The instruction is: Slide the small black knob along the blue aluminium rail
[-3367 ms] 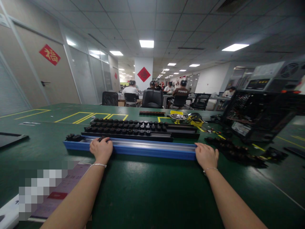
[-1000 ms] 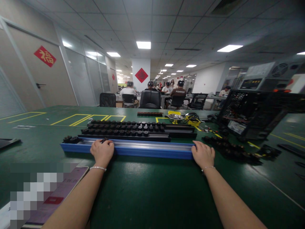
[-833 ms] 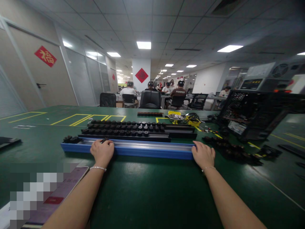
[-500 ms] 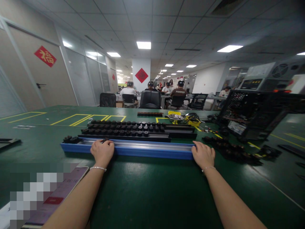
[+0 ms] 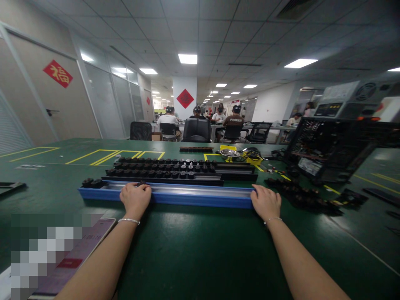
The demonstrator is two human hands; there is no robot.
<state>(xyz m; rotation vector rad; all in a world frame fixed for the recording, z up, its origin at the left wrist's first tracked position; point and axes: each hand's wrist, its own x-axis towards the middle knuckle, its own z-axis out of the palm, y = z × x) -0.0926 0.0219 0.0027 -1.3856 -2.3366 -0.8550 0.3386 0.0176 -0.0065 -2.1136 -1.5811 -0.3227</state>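
Note:
A long blue rail (image 5: 193,199) with a silvery channel along its top lies crosswise on the table. Over its left-middle stretch, my left hand (image 5: 136,200) is closed on a small black module (image 5: 141,183), mostly covered by the fingers, at the channel. My right hand (image 5: 266,201) grips the rail's right end, thumb and fingers wrapped round it. Two black modules (image 5: 93,182) sit in the channel at the far left end. Just behind, black rails (image 5: 240,176) carry rows of similar round black modules (image 5: 156,173).
A heap of black parts (image 5: 303,196) lies right of my right hand, before an open computer case (image 5: 328,154). A metal dish (image 5: 229,153) and yellow trays (image 5: 253,157) stand behind the rails. A phone (image 5: 81,250) lies by my left forearm. People (image 5: 234,118) sit farther back.
My left hand has slid slightly right along the blue rail with the small black module. My right hand keeps its grip on the right end.

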